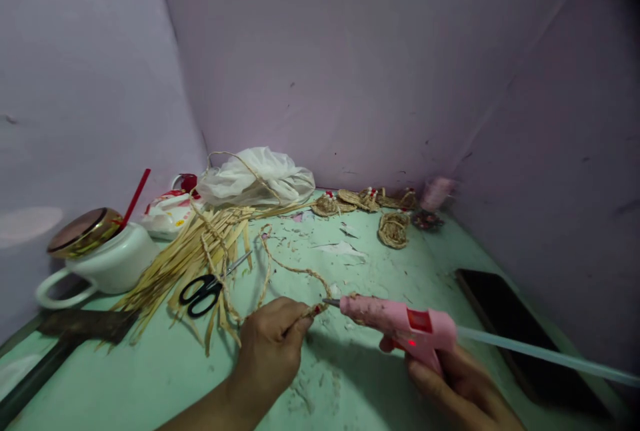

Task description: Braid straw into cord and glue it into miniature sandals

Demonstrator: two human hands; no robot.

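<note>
My right hand (457,381) is closed around the handle of a pink glue gun (395,321), whose red light shows. A long translucent glue stick (530,348) sticks out of its back. Its metal nozzle touches or nearly touches a braided straw cord (300,270), close to the fingertips of my left hand (275,338). That hand pinches the cord's end, where a small reddish spot shows. From there the cord loops away over the table and leftward across black-handled scissors (203,292) and a bundle of dry straw strips (175,258).
A hammer (85,328) lies at the left by a white mug (117,261) with a gold-rimmed lid. A white plastic bag (260,178) stands at the back. Small woven straw pieces (327,204) and a coiled cord (393,230) lie far right of centre. A dark phone (520,331) lies right.
</note>
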